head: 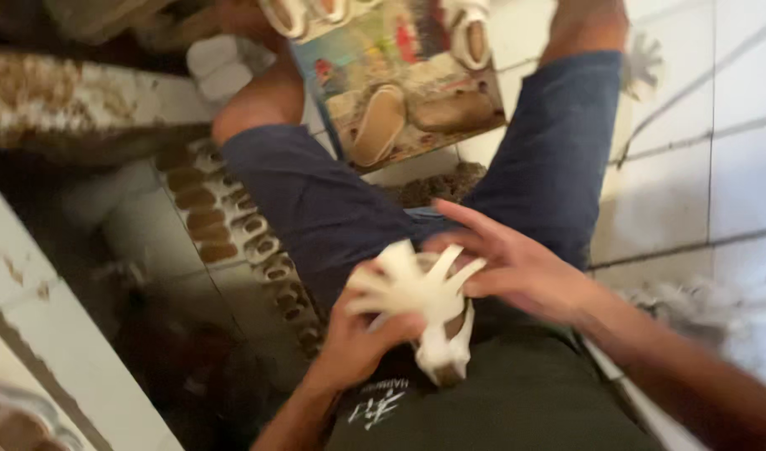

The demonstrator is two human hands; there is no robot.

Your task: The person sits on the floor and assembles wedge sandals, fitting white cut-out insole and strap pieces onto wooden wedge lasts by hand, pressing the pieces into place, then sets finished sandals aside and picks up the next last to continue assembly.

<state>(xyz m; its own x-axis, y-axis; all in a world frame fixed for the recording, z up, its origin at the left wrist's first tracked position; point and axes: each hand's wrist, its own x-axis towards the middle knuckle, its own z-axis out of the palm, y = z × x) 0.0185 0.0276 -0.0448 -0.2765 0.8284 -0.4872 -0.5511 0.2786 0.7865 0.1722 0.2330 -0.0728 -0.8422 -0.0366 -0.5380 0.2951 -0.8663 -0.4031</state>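
I sit with my legs in blue shorts (333,200), looking down at my lap. My left hand (354,338) grips a cream-white sandal upper with several splayed straps (412,288) from below. My right hand (517,267) comes in from the right, fingers spread, touching the straps on that side. A brown sole part shows under the white piece near my belly. The picture is blurred by motion.
A board (416,92) lies between my knees with tan soles and white sandals on it. A row of brown and white sole pieces (233,225) runs along the left. White tiled floor (692,184) is on the right, with white scraps (675,301).
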